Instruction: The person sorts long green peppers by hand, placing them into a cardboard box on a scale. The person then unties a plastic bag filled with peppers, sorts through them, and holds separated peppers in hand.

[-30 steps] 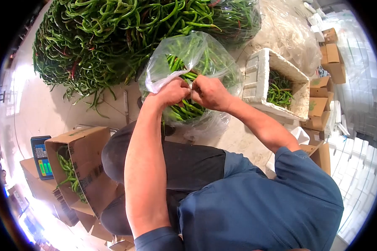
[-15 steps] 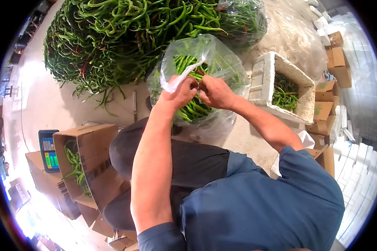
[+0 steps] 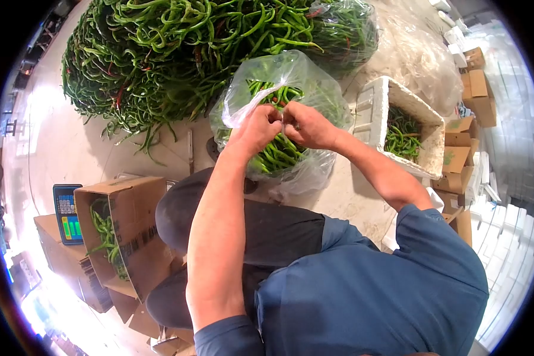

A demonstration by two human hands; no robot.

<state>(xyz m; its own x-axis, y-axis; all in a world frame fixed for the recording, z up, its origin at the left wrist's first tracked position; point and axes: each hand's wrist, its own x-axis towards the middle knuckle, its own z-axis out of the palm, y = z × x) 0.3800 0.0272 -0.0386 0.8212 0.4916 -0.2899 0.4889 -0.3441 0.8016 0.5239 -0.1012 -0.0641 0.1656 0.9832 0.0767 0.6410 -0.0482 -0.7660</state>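
Observation:
A clear plastic bag [image 3: 317, 89] filled with green chili peppers [image 3: 279, 155] stands in front of me, its mouth open with a whitish bunched rim. Over the bag, my left hand [image 3: 260, 127] is closed, fingers pinched on something I cannot make out. My right hand [image 3: 305, 124] is also closed, its fingertips close beside those of my left hand; what they pinch is too small to tell. A large heap of green peppers [image 3: 154, 53], with a few red ones, lies just behind and left of the bag.
On the right is a white foam box [image 3: 371, 113] with peppers inside. A cardboard box [image 3: 142, 207] holding peppers stands at the left beside a blue device with keys [image 3: 68, 213]. Plastic sheeting [image 3: 415, 53] and cardboard boxes [image 3: 479, 89] lie at the far right.
The whole view has shifted slightly, with the scene lying a little further right than a second ago. Both hands stay close together over the bag; their fingers have moved only slightly.

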